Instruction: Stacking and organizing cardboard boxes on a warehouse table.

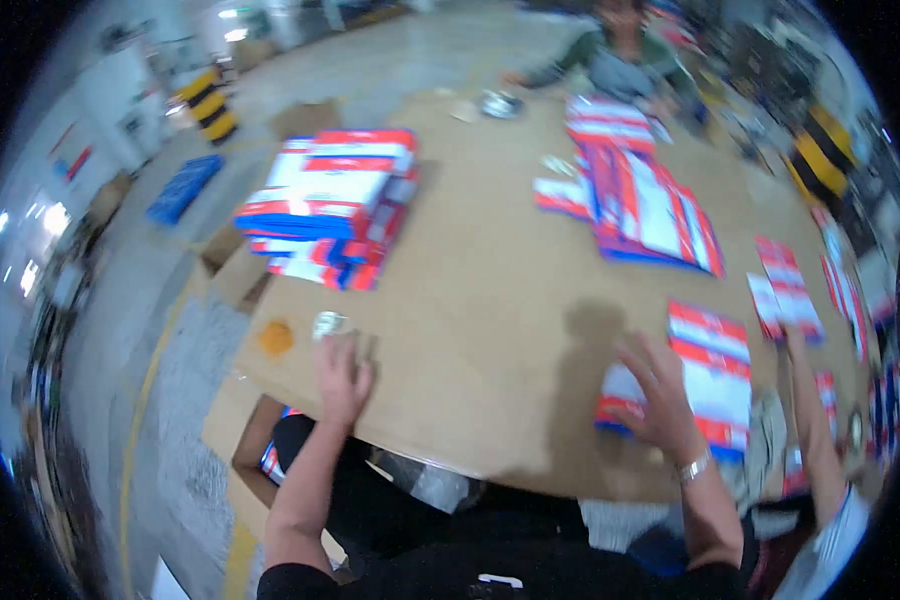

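Observation:
My left hand (342, 378) is low over the near left of the brown-topped table (470, 330), its fingers slightly apart. Just beyond its fingertips lies a small whitish, shiny thing (328, 324), too blurred to name; whether they touch I cannot tell. An orange patch or lump (275, 338) is left of it. On the right, my right hand (658, 392), with a band at the wrist, is spread with thumb and fingers apart. It hovers over or touches the left part of a pile of flat red, white and blue packets (715, 375).
Stacked packets (330, 190) stand at the left edge, and a slanting pile (650, 205) lies far right. A person (620, 65) sits across. Another person's arm (815, 410) reaches packets (788, 285) at right. An open carton (260, 450) stands below the left edge.

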`<state>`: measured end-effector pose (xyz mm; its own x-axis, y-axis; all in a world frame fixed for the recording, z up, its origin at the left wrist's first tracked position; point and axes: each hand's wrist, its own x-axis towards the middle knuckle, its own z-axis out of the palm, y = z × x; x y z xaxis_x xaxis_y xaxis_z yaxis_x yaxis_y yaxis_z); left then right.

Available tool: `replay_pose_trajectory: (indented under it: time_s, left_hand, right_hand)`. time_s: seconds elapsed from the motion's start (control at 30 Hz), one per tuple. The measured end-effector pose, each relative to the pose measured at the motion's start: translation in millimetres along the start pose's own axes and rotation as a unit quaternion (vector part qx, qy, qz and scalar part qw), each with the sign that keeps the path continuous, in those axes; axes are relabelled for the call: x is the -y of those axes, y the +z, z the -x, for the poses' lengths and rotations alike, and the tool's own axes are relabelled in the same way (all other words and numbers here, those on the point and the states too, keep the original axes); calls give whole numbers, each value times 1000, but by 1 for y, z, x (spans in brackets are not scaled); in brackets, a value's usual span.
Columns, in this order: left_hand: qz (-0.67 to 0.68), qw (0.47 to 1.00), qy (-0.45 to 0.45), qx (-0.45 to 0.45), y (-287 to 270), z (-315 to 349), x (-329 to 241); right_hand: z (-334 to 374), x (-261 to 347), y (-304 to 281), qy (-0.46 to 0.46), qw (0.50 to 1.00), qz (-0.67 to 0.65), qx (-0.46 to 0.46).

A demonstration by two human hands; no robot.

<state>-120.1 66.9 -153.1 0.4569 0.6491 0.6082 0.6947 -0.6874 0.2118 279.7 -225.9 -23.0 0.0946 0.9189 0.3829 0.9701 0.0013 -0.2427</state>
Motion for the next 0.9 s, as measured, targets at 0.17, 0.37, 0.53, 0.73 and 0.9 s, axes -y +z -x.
replay_pose_trajectory:
  time_s: [0.17, 0.37, 0.53, 0.73, 0.9]
  left_hand:
    - [25, 998, -59, -8, -16, 12, -34]
    - [-16, 975, -210, -71, -10, 43, -56]
    - [55, 937, -308, -154, -2, 51, -36]
    - [74, 893, -339, -287, -34, 94, -31]
    - [-48, 855, -504, -113, -43, 263, 58]
  right_hand:
    - [-57, 63, -1, -104, 984, -141, -29]
    - [-122, 143, 124, -275, 917, -274, 95]
    - [-145, 216, 218, -180, 899, -336, 216]
    - [-132, 230, 283, -297, 927, -218, 74]
    - [-132, 252, 276, -321, 921, -182, 127]
